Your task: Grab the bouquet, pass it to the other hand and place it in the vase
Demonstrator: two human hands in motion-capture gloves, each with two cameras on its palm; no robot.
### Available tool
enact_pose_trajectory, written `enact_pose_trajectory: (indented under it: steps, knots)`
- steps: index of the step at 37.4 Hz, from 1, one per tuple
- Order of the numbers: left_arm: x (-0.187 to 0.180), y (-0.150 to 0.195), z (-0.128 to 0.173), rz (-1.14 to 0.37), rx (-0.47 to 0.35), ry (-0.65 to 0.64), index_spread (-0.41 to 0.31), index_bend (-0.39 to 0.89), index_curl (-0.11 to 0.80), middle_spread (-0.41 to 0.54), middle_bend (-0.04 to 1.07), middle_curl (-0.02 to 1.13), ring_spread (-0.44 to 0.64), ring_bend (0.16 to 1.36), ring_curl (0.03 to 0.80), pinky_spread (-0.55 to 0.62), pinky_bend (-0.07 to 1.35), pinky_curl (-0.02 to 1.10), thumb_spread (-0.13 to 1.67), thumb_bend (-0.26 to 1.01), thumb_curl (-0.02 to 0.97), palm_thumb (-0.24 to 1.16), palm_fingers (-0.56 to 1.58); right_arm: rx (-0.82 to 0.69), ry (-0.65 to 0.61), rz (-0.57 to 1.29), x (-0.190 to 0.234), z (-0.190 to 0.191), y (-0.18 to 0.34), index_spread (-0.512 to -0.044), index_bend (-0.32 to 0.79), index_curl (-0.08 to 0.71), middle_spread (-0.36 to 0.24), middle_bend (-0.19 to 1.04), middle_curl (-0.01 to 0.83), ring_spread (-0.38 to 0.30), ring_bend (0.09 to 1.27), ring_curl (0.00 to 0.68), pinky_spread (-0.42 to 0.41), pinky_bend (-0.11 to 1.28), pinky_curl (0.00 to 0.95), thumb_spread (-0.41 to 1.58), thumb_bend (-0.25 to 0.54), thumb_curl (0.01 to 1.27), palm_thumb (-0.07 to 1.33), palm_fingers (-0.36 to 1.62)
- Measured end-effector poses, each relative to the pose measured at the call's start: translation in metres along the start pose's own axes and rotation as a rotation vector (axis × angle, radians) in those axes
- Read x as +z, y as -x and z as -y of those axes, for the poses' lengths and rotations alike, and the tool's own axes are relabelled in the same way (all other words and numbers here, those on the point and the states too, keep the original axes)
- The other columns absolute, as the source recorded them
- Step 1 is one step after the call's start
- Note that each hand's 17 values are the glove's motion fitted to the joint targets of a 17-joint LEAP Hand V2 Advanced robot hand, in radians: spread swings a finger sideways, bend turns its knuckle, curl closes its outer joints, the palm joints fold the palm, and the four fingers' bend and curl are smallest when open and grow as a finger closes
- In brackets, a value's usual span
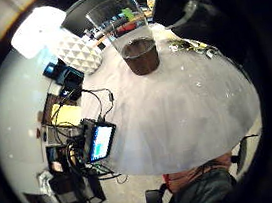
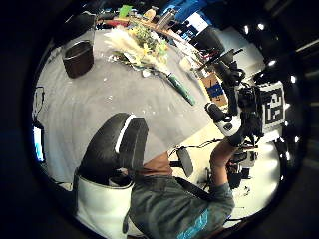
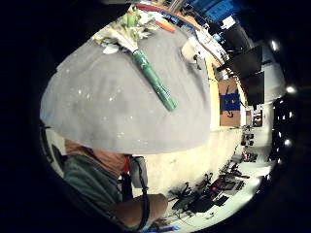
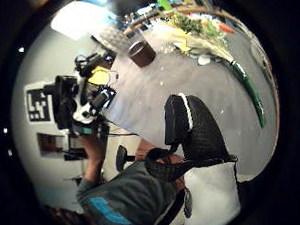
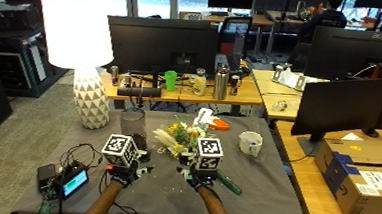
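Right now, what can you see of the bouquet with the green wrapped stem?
The bouquet of yellow, white and green flowers with a green wrapped stem lies flat on the grey cloth-covered table, untouched by either hand. Its pale plume-like sprays and blooms fan out toward the clear glass vase with a dark base, which stands apart from it. The long stem bundle looks wrapped in glossy green material and points toward the table's edge. Small pale flecks are scattered on the cloth around it.

A clear glass-like vase (image 1: 125, 29) stands on matt grey cloth (image 5: 259, 191); the bouquet (image 3: 141, 53) stem wrap looks glossy, perhaps plastic.
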State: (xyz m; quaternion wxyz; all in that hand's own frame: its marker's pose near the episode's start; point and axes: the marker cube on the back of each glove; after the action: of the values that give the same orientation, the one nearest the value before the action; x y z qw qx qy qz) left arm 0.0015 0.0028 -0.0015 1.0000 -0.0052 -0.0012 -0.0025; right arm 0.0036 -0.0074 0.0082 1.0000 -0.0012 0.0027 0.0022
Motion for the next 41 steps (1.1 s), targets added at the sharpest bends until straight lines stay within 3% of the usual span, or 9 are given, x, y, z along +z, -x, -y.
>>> enact_pose_trajectory:
  steps: [5, 12, 28, 41]
  knots:
    - [0.001, -0.002, -0.002, -0.004, -0.005, 0.016, -0.07, 0.19, 0.12, -0.006, 0.24, 0.15, 0.13, 0.46, 0.164, 0.25, 0.29, 0.14, 0.65, 0.09, 0.076, 0.21, 0.58, 0.0, 0.009, 0.003, 0.001, 0.002, 0.001, -0.244, 0.14, 0.083, 0.064, 0.26, 0.11, 0.139, 0.22, 0.066, 0.217, 0.45, 0.159, 0.7, 0.289, 0.12, 0.45, 0.25]
    - [0.008, 0.003, 0.002, -0.012, -0.011, 0.032, -0.088, 0.17, 0.186, -0.008, 0.21, 0.22, 0.17, 0.47, 0.209, 0.32, 0.28, 0.2, 0.87, 0.06, 0.121, 0.22, 0.56, 0.007, 0.01, -0.012, 0.005, 0.008, -0.001, -0.307, 0.14, 0.13, 0.082, 0.27, 0.17, 0.187, 0.23, 0.104, 0.277, 0.47, 0.216, 0.98, 0.276, 0.17, 0.48, 0.22]
    - [-0.005, -0.002, -0.002, -0.013, -0.001, 0.003, -0.098, 0.15, 0.265, -0.008, 0.19, 0.29, 0.2, 0.47, 0.247, 0.37, 0.25, 0.26, 1.03, -0.02, 0.195, 0.25, 0.53, -0.008, 0.037, -0.016, 0.004, 0.001, -0.011, -0.334, 0.13, 0.182, 0.093, 0.28, 0.257, 0.222, 0.26, 0.161, 0.314, 0.5, 0.281, 1.19, 0.194, 0.24, 0.51, 0.17]
    - [-0.007, -0.007, -0.003, -0.027, 0.014, -0.04, -0.098, 0.14, 0.292, -0.009, 0.19, 0.32, 0.21, 0.48, 0.268, 0.37, 0.24, 0.3, 1.05, -0.02, 0.228, 0.24, 0.52, 0.185, -0.012, -0.017, 0.012, 0.0, -0.127, -0.355, 0.08, 0.158, 0.105, 0.25, 0.287, 0.228, 0.33, 0.21, 0.317, 0.6, 0.332, 1.18, 0.079, 0.25, 0.48, 0.05]
